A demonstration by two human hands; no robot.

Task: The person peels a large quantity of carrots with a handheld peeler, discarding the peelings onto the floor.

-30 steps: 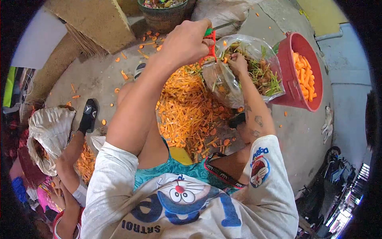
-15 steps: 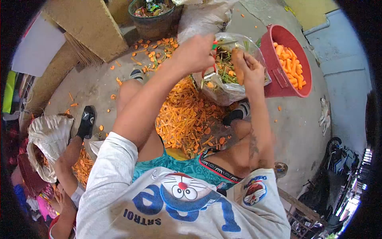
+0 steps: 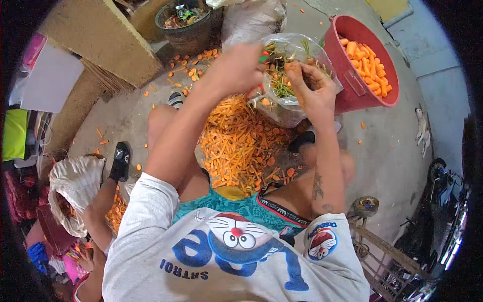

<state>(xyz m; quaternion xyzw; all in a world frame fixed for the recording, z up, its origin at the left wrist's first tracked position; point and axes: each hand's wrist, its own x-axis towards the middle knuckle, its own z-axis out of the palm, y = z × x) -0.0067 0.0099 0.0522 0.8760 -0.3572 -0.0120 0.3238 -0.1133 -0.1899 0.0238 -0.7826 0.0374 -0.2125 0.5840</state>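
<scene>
My left hand point(image 3: 244, 65) is closed round a small tool with green and red parts; motion blurs it and hides its shape. To its right, my right hand point(image 3: 314, 88) pinches a carrot point(image 3: 290, 66), mostly hidden by the fingers. Both hands are over a clear plastic bag point(image 3: 327, 55) holding green tops and carrot scraps point(image 3: 283, 83). Between my legs lies a large heap of carrot peelings and slices point(image 3: 234, 143). A red bucket point(image 3: 344, 93) with peeled carrots point(image 3: 370, 68) stands right of the bag.
A dark bin point(image 3: 186, 38) with rubbish and a pale sack point(image 3: 251, 22) stand at the back. Carrot slices lie on the floor. Another person's leg point(image 3: 98, 206) and an open white sack point(image 3: 78, 181) are at left. A metal rack point(image 3: 385, 256) and motorbike point(image 3: 435, 206) are at right.
The carrot in my right hand has turned from upright and plainly visible to mostly hidden behind the fingers. My left hand has shifted slightly left and down. The camera view has shifted a little.
</scene>
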